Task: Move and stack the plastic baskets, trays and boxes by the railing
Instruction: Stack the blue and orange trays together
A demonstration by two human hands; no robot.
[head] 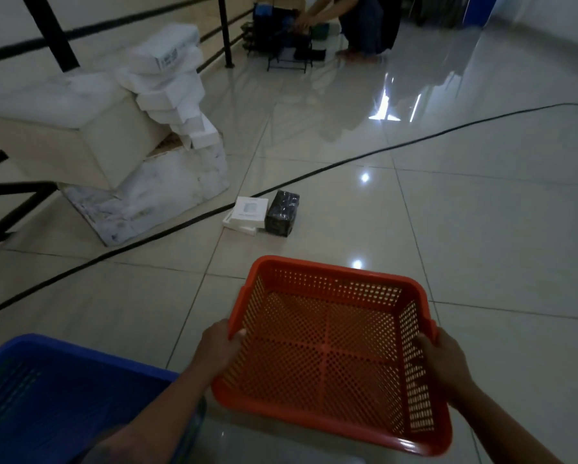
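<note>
The orange basket (331, 349) hangs above the floor (448, 212), held between both hands. The left hand (219, 346) grips its left rim, thumb inside; the right hand (443, 354) grips the right rim. A blue basket (63, 390) sits lower left.

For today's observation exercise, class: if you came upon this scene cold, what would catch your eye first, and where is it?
The orange perforated basket at bottom centre stands out first, held by its side rims in the left hand and right hand. Next comes the blue basket at the lower left corner. Beyond, a leaning pile of white boxes sits by the black railing at upper left.
</note>
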